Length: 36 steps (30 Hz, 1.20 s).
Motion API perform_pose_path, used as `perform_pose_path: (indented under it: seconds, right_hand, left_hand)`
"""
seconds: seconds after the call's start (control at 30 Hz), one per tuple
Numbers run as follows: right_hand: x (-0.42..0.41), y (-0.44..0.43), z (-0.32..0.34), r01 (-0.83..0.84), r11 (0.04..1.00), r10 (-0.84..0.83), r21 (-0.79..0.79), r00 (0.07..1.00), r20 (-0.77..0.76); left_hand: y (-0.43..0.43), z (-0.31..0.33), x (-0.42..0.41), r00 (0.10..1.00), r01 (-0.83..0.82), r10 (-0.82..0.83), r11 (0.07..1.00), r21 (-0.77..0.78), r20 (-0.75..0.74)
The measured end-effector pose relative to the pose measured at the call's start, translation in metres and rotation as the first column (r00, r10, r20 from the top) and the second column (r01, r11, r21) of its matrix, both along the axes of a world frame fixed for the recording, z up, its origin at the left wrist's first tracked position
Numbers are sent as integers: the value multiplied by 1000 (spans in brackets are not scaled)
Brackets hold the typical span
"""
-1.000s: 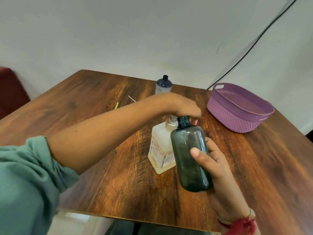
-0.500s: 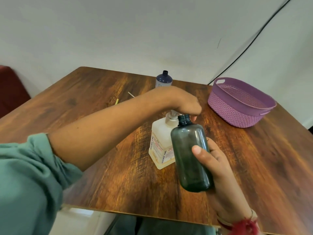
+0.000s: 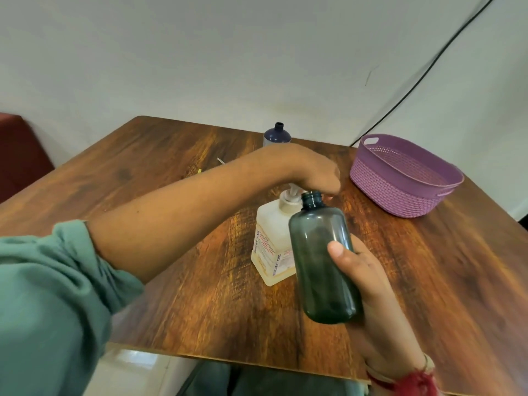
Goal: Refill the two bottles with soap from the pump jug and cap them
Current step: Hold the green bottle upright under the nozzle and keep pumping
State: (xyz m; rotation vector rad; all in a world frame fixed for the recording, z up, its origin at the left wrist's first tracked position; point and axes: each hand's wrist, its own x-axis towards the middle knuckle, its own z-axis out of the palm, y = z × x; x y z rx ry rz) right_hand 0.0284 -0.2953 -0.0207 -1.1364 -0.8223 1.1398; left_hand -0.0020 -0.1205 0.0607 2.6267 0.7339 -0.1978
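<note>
Sleeve (image 3: 43, 295), green, fills the lower left, and its bare forearm reaches across the bench (image 3: 171, 295). Behind the arm a blue bottle (image 3: 277, 135) stands uncapped near the far edge. In the middle the jug (image 3: 271, 244) sits upright on the bench. The left grip (image 3: 317, 175) is curled down over its pump (image 3: 293, 192), clasping the pump head. Just beside the jug, the right grip (image 3: 371, 281) grasps a grey bottle (image 3: 323, 261) by its lower body. The grey bottle is lifted off the bench and slightly tilted, its open mouth close under the left fingers. Farther right a purple basket (image 3: 400, 178) rests on the bench, well apart from the jug.
</note>
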Motion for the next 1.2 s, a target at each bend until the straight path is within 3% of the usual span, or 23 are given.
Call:
perform_pose_path:
  seconds: [0.23, 0.43, 0.63, 0.83, 1.0, 1.2]
  right_hand:
    - [-2, 3, -2, -15, 1000, 15, 15, 999, -28]
    - [0, 0, 0, -14, 1000, 14, 8, 999, -29]
    - [-3, 5, 1, -31, 1000, 31, 3, 997, -70]
    - [-3, 4, 5, -19, 1000, 20, 18, 997, -72]
    - [-2, 3, 5, -37, 999, 37, 0, 997, -72]
    - [-1, 3, 5, -31, 1000, 31, -4, 999, -24]
  left_hand:
    - [0, -9, -2, 1000, -14, 14, 999, -37, -5]
    - [2, 1, 0, 1000, 8, -7, 1000, 19, -28]
    - [5, -10, -2, 1000, 12, -14, 990, -141, -12]
    - [4, 0, 3, 992, 8, -12, 1000, -29, -128]
    - [2, -4, -2, 998, -42, 38, 993, -107, -41]
    - [3, -4, 1, 994, -17, 11, 998, -61, -105]
